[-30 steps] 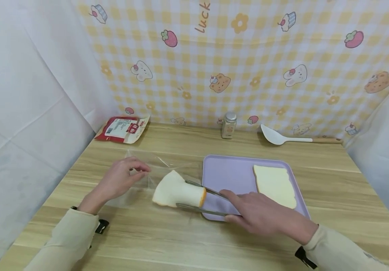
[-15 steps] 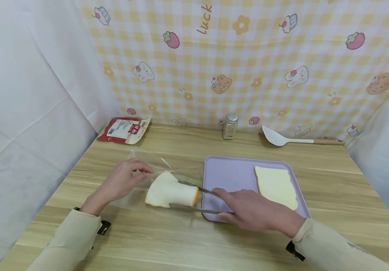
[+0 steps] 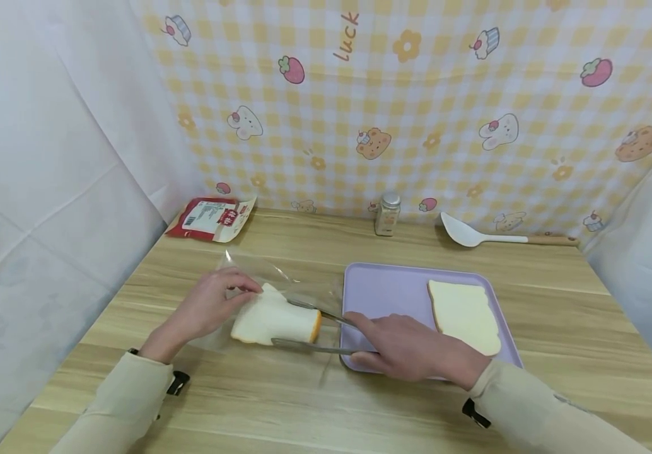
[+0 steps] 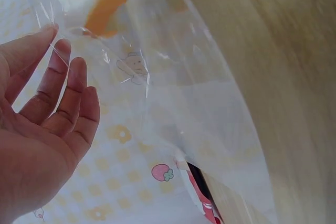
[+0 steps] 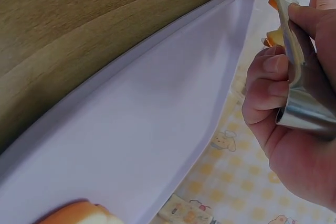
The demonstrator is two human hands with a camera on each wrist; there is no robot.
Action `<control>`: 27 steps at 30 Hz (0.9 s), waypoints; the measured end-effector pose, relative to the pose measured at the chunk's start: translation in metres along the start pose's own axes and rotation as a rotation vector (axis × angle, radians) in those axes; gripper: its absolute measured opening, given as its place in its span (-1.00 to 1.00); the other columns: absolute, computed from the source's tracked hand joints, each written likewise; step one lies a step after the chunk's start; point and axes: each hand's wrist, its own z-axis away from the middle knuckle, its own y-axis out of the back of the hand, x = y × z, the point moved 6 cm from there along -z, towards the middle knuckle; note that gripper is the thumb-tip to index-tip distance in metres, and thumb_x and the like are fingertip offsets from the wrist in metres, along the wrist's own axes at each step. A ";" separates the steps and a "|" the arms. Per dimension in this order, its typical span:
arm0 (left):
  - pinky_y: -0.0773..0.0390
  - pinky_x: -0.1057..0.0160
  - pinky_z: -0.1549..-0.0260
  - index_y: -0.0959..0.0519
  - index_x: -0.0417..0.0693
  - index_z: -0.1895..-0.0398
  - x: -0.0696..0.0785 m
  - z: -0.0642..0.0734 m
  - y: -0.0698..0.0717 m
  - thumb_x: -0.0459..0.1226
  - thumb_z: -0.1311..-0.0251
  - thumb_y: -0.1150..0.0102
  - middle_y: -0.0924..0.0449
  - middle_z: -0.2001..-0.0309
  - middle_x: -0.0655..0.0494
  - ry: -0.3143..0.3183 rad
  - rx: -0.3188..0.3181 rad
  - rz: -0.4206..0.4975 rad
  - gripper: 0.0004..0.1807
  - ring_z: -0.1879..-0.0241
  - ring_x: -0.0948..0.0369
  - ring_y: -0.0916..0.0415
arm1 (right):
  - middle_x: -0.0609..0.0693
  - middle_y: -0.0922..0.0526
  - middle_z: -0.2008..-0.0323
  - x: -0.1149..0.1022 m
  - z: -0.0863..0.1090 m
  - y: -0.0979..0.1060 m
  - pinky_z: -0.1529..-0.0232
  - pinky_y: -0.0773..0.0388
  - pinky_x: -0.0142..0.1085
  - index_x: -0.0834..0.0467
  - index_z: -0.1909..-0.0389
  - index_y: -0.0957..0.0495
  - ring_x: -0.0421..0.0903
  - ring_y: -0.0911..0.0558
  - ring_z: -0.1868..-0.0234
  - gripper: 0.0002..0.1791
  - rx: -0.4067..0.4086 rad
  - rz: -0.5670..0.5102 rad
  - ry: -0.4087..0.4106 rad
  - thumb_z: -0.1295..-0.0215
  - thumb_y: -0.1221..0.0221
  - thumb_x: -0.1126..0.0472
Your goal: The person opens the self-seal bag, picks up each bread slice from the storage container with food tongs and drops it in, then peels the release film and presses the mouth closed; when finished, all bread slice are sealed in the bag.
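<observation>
In the head view my left hand [image 3: 212, 306] pinches the edge of a clear plastic bag [image 4: 194, 93] between thumb and forefinger. The other fingers curl loosely beside it in the left wrist view. A slice of white bread [image 3: 280, 321] with an orange-brown crust, bent over, lies at the bag's mouth, partly inside it. Metal tongs [image 3: 309, 346] squeeze the slice from both sides. Around the tongs' arms my right hand [image 3: 411, 347] is wrapped, in front of the lilac tray [image 3: 385, 287]. The right wrist view shows the tongs' broad metal end [image 5: 310, 109] within that hand.
Another bread slice [image 3: 465, 315] lies flat on the tray's right side. Along the back stand or lie a red and white packet [image 3: 208, 219], a small seasoning jar [image 3: 388, 214] and a white spoon [image 3: 465, 232] with a wooden handle. A checked cloth [image 3: 331, 94] hangs behind the table.
My right hand, the tongs and the gripped bread slice have moved left, toward my left hand and further into the bag. My left hand keeps its pinch, nearly still.
</observation>
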 end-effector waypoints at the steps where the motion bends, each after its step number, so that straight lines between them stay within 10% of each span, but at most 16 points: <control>1: -0.68 -0.06 0.04 -0.82 0.03 0.15 0.000 0.000 0.000 -0.38 -0.35 -0.37 -0.77 0.12 0.15 -0.002 0.001 -0.001 -0.85 0.08 0.12 -0.63 | -0.26 -0.60 0.40 0.000 -0.001 -0.001 0.04 -0.66 -0.06 0.13 -0.55 -0.22 -0.27 -0.62 0.30 -0.29 0.001 -0.006 0.001 -0.61 -0.09 -0.19; 27: -0.69 -0.08 -0.02 -0.81 -0.01 0.15 0.000 0.004 0.006 -0.39 -0.38 -0.34 -0.79 0.06 0.08 0.030 0.008 0.056 -0.87 0.02 0.07 -0.67 | -0.14 -0.65 0.41 -0.002 -0.029 -0.007 0.07 -0.70 -0.02 0.20 -0.55 -0.21 -0.14 -0.73 0.25 -0.27 0.002 0.010 0.034 -0.62 -0.09 -0.17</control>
